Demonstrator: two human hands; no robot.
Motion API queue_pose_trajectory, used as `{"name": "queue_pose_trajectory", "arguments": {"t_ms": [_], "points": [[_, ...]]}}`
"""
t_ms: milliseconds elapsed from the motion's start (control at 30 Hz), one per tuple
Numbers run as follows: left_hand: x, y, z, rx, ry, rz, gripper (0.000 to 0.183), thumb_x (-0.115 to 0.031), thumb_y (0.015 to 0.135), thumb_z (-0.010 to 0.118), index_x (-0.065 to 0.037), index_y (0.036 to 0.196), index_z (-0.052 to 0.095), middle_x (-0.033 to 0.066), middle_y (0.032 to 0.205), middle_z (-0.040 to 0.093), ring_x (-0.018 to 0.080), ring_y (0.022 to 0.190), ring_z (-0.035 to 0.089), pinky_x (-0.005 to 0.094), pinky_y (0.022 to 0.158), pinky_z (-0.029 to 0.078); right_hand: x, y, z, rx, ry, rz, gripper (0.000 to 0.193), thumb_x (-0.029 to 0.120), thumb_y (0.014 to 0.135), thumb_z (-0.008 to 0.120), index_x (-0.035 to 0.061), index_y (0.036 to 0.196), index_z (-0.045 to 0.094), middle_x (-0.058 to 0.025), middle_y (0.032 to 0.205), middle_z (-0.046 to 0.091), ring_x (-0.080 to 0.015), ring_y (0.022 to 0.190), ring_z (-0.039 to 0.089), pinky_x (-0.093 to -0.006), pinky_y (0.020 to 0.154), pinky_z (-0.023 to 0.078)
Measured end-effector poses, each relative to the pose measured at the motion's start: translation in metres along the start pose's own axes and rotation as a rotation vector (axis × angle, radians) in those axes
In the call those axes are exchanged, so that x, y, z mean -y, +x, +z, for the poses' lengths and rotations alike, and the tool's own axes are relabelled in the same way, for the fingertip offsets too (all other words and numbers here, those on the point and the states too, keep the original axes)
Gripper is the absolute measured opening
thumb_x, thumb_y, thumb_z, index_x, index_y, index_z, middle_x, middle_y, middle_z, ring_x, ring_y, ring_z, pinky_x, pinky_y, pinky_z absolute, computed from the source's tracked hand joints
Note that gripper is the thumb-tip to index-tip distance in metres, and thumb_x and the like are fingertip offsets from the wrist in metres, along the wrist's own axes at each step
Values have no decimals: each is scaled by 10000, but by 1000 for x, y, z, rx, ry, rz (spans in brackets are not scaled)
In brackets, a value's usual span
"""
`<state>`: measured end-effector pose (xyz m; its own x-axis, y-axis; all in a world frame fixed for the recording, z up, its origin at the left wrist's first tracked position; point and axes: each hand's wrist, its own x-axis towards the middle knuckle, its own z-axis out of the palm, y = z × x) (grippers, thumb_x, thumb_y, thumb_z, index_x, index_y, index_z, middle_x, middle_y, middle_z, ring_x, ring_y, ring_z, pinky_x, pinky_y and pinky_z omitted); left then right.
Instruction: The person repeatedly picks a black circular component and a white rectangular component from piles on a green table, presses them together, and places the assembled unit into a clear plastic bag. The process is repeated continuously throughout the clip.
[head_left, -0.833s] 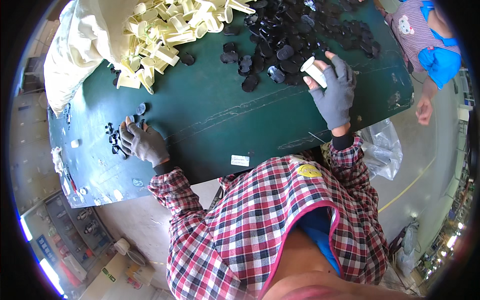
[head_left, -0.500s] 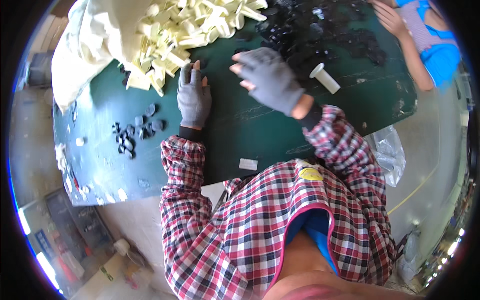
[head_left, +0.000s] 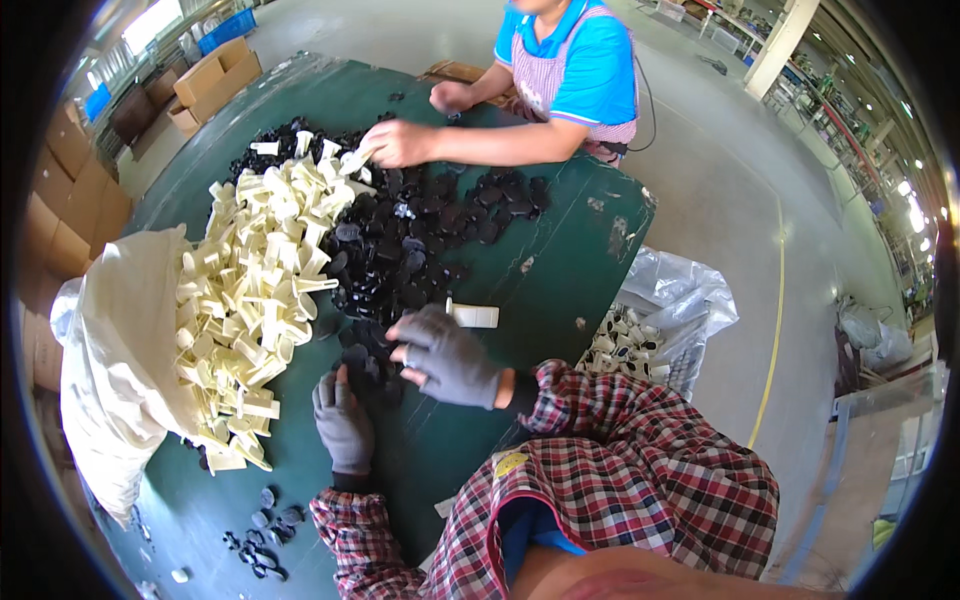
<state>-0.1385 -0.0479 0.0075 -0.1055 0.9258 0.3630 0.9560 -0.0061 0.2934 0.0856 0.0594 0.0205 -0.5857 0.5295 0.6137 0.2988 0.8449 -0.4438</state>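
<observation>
My left hand point(head_left: 344, 428), in a grey fingerless glove, rests on the green table with its fingers extended and nothing visible in them. Just beyond its fingertips lie loose black round caps point(head_left: 372, 362). My right hand point(head_left: 445, 360), gloved alike, hovers over the edge of those caps with its fingers apart. I cannot see anything in its grasp, though its underside is hidden. Right beside its knuckles a single cream flanged tube point(head_left: 478, 316) lies on its side. A big heap of cream flanged tubes point(head_left: 255, 280) spreads to the left of the black heap point(head_left: 410, 250).
A white sack point(head_left: 125, 360) slumps at the table's left. Several black pieces point(head_left: 262, 540) lie near left. Across the table, a co-worker's hand point(head_left: 400, 143) holds a cream tube. A plastic-lined crate point(head_left: 690, 350) of assembled pieces stands at the right edge. Cardboard boxes point(head_left: 215, 80) stand behind.
The view has tilted up and turned, bringing the co-worker and crate into sight. My right hand has come closer to the black caps by my left hand.
</observation>
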Motion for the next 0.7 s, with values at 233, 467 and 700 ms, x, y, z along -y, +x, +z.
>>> {"name": "queue_pose_trajectory", "arguments": {"t_ms": [233,467,700], "points": [[-39,25,26,-21,-100,34,525,70,834,503,6,1354,539,223,1404,520,432,1255,528,467,1073,454,-52,-32,-36,10,-138,221,362,109,797,724,112,1158,698,-120,1259,616,-327,1181,597,-431,1005,482],[-91,-9,0,-196,-650,-15,426,12,889,627,3,1314,605,210,1278,577,330,1069,634,394,932,517,-25,-37,-60,-33,197,103,614,12,798,704,108,1389,565,-103,1274,680,-307,1156,648,-402,1026,497],[-132,-39,15,-4,-759,-192,409,-117,837,795,-19,1205,646,149,1134,607,312,966,665,380,851,537,-20,-40,-62,320,484,18,642,55,754,810,96,1358,597,-122,1370,615,-296,1334,542,-425,1122,442]]}}
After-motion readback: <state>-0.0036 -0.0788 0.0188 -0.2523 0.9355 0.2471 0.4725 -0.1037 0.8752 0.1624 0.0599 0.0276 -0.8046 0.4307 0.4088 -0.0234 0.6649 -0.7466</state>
